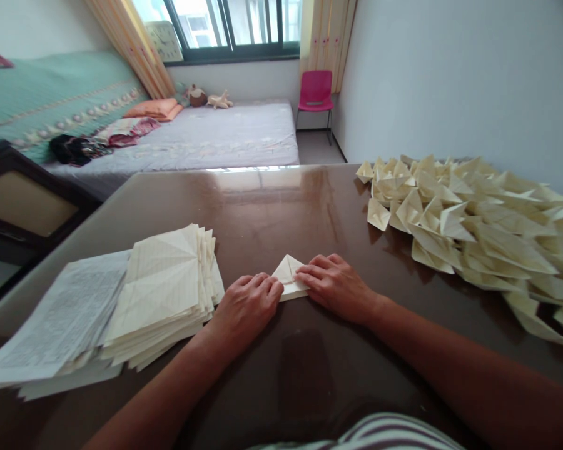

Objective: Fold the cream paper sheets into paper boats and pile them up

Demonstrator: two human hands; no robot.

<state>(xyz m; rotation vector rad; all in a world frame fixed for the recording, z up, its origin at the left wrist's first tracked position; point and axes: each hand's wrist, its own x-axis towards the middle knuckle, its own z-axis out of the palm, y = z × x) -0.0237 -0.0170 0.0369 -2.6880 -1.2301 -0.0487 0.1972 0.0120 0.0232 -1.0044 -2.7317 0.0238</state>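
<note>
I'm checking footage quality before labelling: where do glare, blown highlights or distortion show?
Head view throughout: the window is partly blown out; its glare lies across the far side of the table; the paper shapes look stretched toward the right edge; the folded paper reads fairly clear.

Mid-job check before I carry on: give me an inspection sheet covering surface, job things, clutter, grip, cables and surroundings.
Surface: glossy brown table, reflecting the window.
Job things: folded paper at centre; creased stack left; pile of folded pieces right.
Clutter: printed sheets beside the stack, edges uneven.
Grip: left hand and right hand both on the folded paper; pinching unclear.
Cables: nothing seen.
Surroundings: bed, pink chair beyond.
</note>
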